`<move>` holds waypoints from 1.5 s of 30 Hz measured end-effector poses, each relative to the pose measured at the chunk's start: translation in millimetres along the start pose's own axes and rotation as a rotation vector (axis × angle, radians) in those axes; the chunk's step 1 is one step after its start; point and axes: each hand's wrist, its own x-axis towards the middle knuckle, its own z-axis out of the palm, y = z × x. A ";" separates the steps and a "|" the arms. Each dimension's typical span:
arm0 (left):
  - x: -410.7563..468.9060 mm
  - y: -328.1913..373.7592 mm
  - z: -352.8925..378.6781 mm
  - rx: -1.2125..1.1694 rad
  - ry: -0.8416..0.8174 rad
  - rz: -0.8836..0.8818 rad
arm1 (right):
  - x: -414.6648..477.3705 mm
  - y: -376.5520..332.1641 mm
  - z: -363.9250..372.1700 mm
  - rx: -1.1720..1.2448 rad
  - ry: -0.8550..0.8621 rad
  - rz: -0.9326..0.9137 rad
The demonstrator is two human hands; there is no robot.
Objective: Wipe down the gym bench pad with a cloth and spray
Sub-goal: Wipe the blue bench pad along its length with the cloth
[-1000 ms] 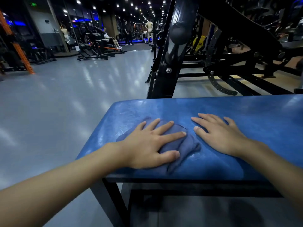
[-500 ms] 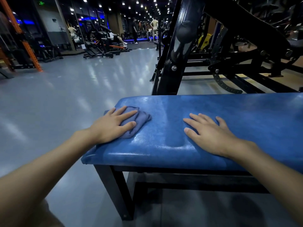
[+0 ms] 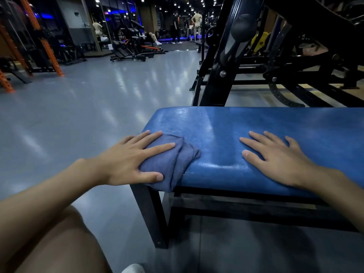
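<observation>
The blue bench pad (image 3: 226,133) runs from the middle of the view off the right edge, on a black frame. A folded grey-blue cloth (image 3: 173,162) lies on the pad's near left corner and hangs a little over the front edge. My left hand (image 3: 130,160) presses flat on the cloth with its fingers straight and spread. My right hand (image 3: 275,156) rests flat on the bare pad to the right of the cloth, fingers straight. No spray bottle is in view.
A black machine upright (image 3: 222,62) and frame stand right behind the pad. Grey gym floor (image 3: 88,115) spreads to the left. Orange racks (image 3: 45,44) and other machines stand far back, with people standing in the distance. My knee (image 3: 65,243) shows at the lower left.
My left hand has drawn the cloth from the pad's far left part toward the near left corner, where it now overhangs the front edge. My right hand has stayed flat on the pad.
</observation>
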 end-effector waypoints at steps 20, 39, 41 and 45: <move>28.5 49.2 17.3 0.086 0.171 0.165 | -17.3 26.3 -0.4 0.060 0.026 0.012; 102.3 166.2 -1.2 0.018 0.097 0.219 | -67.4 53.8 4.0 0.139 0.428 0.177; 94.9 147.7 -6.7 -0.004 0.095 0.234 | -67.7 33.0 2.1 0.157 0.554 0.127; 82.8 98.3 -13.0 -0.108 0.119 0.216 | -52.5 -26.5 6.6 0.179 0.672 0.037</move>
